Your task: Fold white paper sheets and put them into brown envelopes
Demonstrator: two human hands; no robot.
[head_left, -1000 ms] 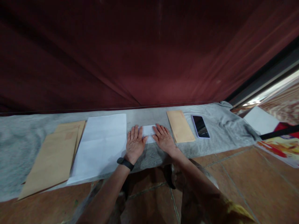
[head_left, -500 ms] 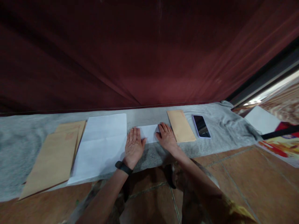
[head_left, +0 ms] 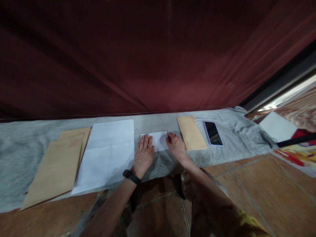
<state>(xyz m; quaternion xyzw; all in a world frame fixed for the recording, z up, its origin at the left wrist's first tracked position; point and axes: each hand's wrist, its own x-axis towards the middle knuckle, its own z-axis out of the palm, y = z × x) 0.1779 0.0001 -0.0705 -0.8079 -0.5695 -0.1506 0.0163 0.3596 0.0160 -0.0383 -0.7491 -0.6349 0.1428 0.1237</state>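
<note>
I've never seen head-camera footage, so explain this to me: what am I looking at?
No machine: you see a person's bare left hand and right hand, filmed by a camera worn on the head, looking forward and down. On the grey cloth, left to right, lie brown envelopes, large white paper, a small white paper strip, a smaller brown envelope and a smartphone. The left hand lies flat on the strip; the right hand curls at its right end, though whether it grips is unclear.
</note>
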